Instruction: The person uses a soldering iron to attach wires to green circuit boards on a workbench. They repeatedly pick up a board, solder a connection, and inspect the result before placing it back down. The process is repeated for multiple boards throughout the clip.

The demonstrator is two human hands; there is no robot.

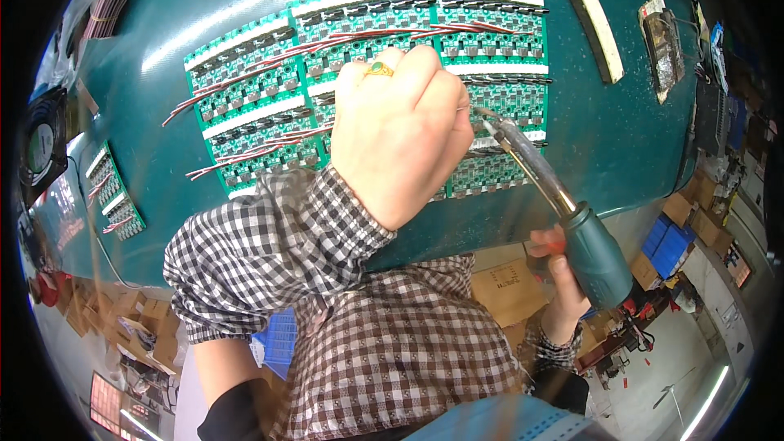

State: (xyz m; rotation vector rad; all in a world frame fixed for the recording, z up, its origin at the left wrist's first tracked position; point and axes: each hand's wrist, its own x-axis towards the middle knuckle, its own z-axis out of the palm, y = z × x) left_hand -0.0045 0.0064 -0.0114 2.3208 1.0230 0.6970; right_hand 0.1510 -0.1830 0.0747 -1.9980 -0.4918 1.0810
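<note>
Several green circuit boards (pixel 498 102) lie joined in a panel, with white strips, black parts and rows of small components. Pairs of red, black and white wires (pixel 245 76) run across them. Over the panel's middle my left hand (pixel 400 126), wearing a ring with a green stone, is closed in a pinch; its fingertips and whatever they hold are hidden. In my right hand (pixel 567 282) is a soldering iron (pixel 600 257) with a green handle. Its tip points up and left, close beside the left fingers over the boards; contact with a board cannot be made out.
The panel rests on a green mat (pixel 163 0). A smaller wired board (pixel 114 192) lies at left, near a black fan (pixel 42 147). A pale curved strip (pixel 588 16) and a dark, worn block (pixel 661 49) lie at right. A wire bundle (pixel 106 15) sits far left.
</note>
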